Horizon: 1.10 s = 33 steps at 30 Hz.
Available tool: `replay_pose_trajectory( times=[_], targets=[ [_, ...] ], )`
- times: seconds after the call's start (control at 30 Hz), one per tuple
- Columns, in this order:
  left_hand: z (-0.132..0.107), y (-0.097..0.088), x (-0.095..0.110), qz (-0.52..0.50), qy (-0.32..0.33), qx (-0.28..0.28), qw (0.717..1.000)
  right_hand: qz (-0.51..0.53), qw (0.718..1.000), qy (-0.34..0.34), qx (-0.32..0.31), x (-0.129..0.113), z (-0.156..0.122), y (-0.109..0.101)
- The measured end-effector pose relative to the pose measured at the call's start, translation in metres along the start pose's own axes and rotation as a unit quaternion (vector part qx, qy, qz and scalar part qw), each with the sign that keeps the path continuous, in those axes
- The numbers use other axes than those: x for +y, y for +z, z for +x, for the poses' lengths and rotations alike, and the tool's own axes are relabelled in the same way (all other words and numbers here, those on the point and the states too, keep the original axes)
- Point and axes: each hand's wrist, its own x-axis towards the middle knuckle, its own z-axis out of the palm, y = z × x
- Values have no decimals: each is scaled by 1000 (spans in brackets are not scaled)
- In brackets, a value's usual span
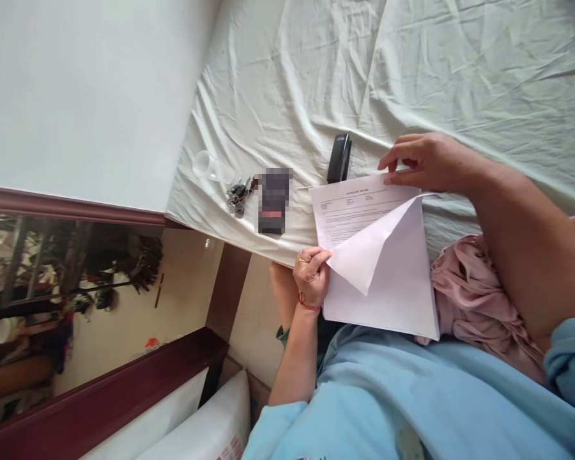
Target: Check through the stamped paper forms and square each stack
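A stack of paper sheets [383,300] lies in front of me, reaching from the bedsheet towards my lap. My left hand [311,278], with a ring and a red wrist thread, pinches the corner of the top sheet [364,255]. That sheet is folded back diagonally, and a printed page [349,214] headed with a title shows beneath it. At the stack's far edge is my right hand [419,163], its thumb on the paper and its fingers loosely curled around the edge. A black stapler [338,158] stands just beyond the stack.
Left of the papers lie a blurred-out dark oblong thing [273,201], a bunch of keys [239,195] and a clear plastic cup [213,167] on the pale bedsheet [326,70]. Pink cloth [469,275] is bunched at my right. The bed's edge drops to the floor at left.
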Motion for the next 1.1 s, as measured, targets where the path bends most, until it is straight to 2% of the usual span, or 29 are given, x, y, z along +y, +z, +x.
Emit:
replay_pose_trajectory(
  times=[0.47,0.67,0.9,1.1],
  targets=[
    [-2,-1,-1,1,-19,-12,1000,8,1000,-11,-20,3,5,0],
    [-1,-2,1,15,-40,-23,999,23,998,10,-55,-7,-4,-13],
    [-4,1,-1,37,-45,2,998,62,983,12,-174,-26,-20,-38],
    [-8,9,-7,35,-60,67,995,105,955,-30,-276,-36,-21,-40]
  ],
)
